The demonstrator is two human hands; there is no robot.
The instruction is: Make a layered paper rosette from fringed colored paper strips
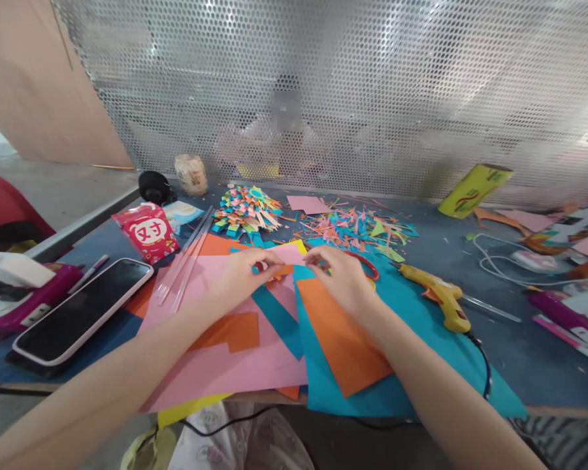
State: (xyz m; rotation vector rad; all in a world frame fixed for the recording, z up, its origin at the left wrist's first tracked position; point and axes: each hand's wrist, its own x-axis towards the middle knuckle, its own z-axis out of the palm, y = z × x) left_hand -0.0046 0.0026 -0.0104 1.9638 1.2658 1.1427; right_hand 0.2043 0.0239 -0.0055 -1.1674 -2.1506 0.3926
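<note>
My left hand (245,271) is closed in a pinch above pink paper (215,378). A small orange cut paper piece (278,275) shows just below its fingertips; whether they grip it I cannot tell. My right hand (345,281) also pinches, over blue paper (402,385); what is in its fingers, if anything, is too small to make out. The two hands are apart, fingertips facing. A blue paper strip (279,320) slants below the left hand. Orange paper (338,339) lies beneath the right forearm. Red-handled scissors (369,266) are partly hidden behind the right hand.
Behind the hands are a multicoloured fringed paper ball (247,212) and a heap of paper scraps (357,225). A yellow glue gun (438,294) lies right, with clear glue sticks (189,258) and a phone (85,310) left. A perforated metal panel (347,85) bounds the back.
</note>
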